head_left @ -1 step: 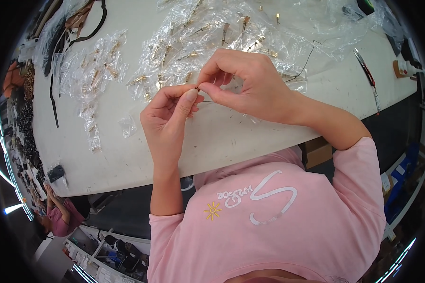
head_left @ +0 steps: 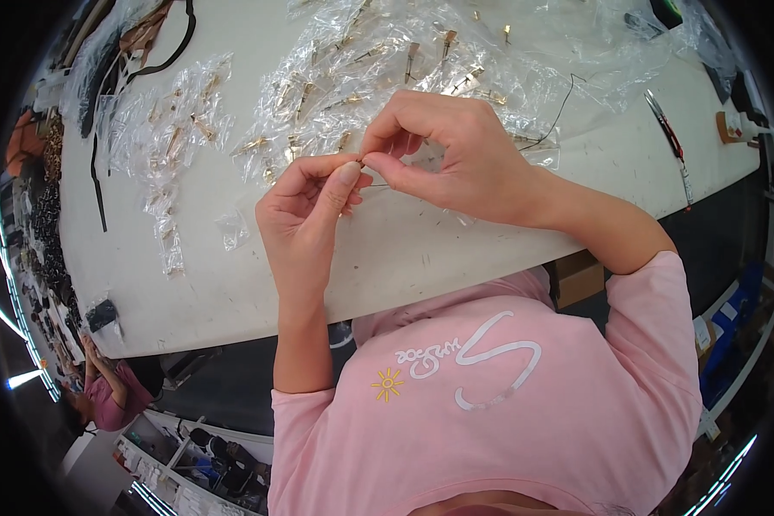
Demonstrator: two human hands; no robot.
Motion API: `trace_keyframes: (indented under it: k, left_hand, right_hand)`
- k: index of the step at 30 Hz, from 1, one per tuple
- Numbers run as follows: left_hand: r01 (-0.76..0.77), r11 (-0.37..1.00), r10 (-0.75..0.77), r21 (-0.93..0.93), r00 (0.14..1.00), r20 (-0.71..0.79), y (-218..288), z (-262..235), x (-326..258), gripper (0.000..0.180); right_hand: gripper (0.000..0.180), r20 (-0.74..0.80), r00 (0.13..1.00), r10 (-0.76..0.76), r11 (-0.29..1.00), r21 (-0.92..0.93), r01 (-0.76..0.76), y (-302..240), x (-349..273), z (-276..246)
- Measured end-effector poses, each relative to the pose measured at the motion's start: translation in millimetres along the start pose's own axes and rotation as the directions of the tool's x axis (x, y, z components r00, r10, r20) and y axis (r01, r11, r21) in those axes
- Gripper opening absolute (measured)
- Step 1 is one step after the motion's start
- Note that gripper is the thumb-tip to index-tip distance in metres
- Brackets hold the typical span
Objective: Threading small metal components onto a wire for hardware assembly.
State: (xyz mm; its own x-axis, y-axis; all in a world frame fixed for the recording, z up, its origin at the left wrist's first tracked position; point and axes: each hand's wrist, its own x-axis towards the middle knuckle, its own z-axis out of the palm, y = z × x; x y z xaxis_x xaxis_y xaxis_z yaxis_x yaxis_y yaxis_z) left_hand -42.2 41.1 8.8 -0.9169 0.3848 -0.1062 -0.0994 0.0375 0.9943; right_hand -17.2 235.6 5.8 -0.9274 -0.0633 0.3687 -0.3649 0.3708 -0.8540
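Above the white table, my left hand [head_left: 299, 211] and my right hand [head_left: 464, 155] meet fingertip to fingertip. Thumb and forefinger of each are pinched on a tiny dark piece [head_left: 360, 162], too small and too covered to name. A thin dark strand [head_left: 378, 185] shows just below the fingertips; whether it joins the piece I cannot tell. Just beyond my hands lies a heap of clear plastic bags [head_left: 318, 90] with gold-coloured metal pieces in them. Another strip of such bags [head_left: 165, 185] is spread to the left.
A pen-like tool with a red and black body [head_left: 675, 146] lies at the right, near a small white and brown bottle [head_left: 735, 126]. A thin dark wire [head_left: 566, 103] curves over the bags. Black straps [head_left: 95, 172] lie far left. Another person [head_left: 116, 396] is at the lower left.
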Motion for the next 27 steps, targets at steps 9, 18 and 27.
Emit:
trace_keyframes:
  k: [9,18,27]
  left_hand:
    - [0.178,0.973,-0.162,-0.148,0.980,0.114,5.2,-8.5,1.4,0.013]
    - [0.177,0.979,-0.164,-0.104,0.978,0.128,2.7,-8.8,1.5,0.012]
    - [0.205,0.969,-0.184,-0.136,0.971,0.151,1.0,-8.2,1.9,0.013]
  right_hand:
    - [0.011,0.073,0.997,0.007,0.991,0.133,-0.017,2.2,5.5,-6.7]
    - [0.006,0.105,0.963,-0.249,0.956,-0.133,0.262,2.8,3.2,-6.6]
    - [0.006,0.073,0.973,-0.217,0.969,-0.108,0.224,2.6,1.5,-2.9]
